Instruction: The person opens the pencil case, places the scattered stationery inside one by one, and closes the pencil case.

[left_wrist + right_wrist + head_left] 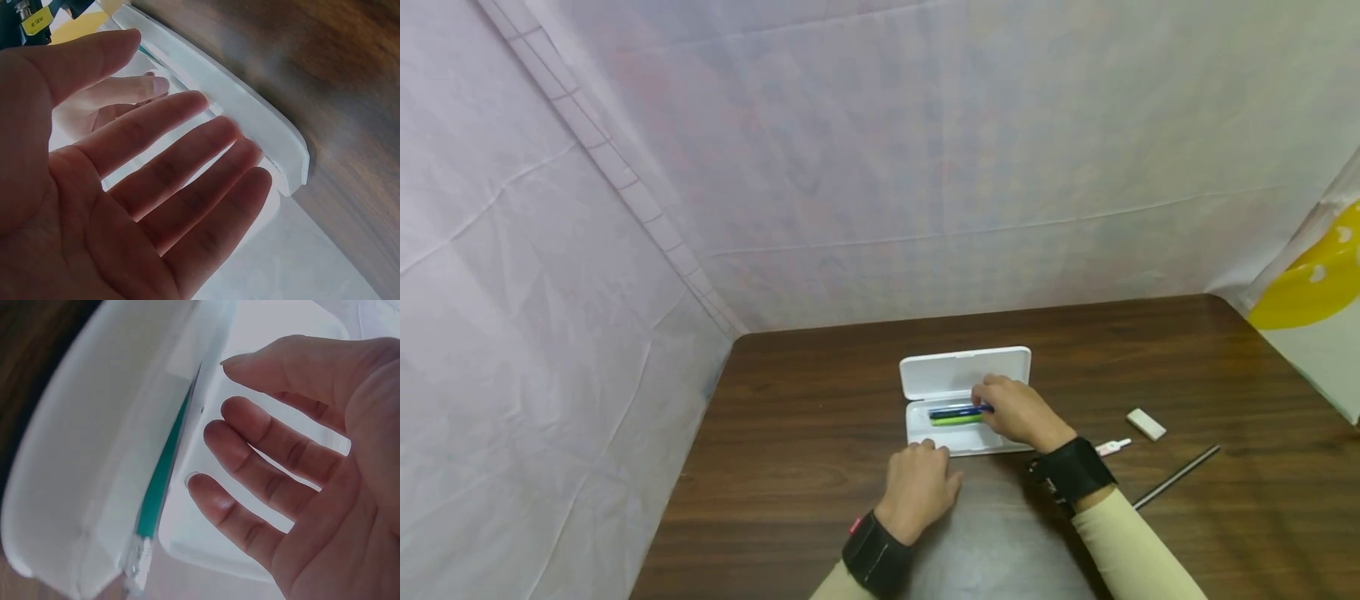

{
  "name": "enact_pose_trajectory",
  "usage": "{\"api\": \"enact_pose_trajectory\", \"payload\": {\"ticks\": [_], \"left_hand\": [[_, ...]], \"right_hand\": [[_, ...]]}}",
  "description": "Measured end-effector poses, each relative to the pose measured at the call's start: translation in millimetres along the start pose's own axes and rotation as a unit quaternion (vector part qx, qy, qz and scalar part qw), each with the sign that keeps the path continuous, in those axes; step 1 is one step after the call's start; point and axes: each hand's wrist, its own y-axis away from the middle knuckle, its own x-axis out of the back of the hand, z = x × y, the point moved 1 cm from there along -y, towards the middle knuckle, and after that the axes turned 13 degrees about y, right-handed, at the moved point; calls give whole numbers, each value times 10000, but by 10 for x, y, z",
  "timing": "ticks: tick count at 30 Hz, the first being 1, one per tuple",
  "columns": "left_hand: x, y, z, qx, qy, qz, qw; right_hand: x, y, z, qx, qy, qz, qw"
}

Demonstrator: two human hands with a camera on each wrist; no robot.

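Note:
A white pencil case (pixel 917 431) lies on the table with its lid (pixel 966 372) raised at the back. Inside it are a dark blue pen (pixel 953 412) and a light green pen (pixel 957 421), side by side. My right hand (pixel 1017 410) reaches over the case, fingertips at the blue pen's right end. The right wrist view shows that hand's fingers loosely bent with nothing visible between them, beside a green pen (pixel 165 469) along the case wall. My left hand (pixel 917 485) is at the case's front edge; the left wrist view shows its fingers spread and extended, near the case wall (pixel 244 103).
Right of the case, a white eraser (pixel 1146 424) lies on the brown wooden table (pixel 790 450). A white and red pen-like tube (pixel 1112 447) and a thin metallic rod (pixel 1176 477) lie nearer my right forearm. White cloth (pixel 925 167) hangs behind the table; a yellow balloon-like shape (pixel 1311 279) is at far right.

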Motion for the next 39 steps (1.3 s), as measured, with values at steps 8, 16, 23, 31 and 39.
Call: {"api": "enact_pose_trajectory", "payload": {"ticks": [8,16,23,31,39], "left_hand": [[-13,-21,-26,-12,23,76,10000],[-35,-50,-40,11,7,52,10000],[-39,-52,-54,-9,57,46,10000],[-27,-57,-86,-45,91,131,9999],[-33,-56,-128,-49,61,178,9998]], "right_hand": [[83,33,92,-139,50,-104,9998],[122,92,129,-131,184,-160,9996],[148,191,165,-274,248,-78,9993],[185,292,243,-393,224,-137,9989],[254,454,375,-626,203,-191,9976]]}}
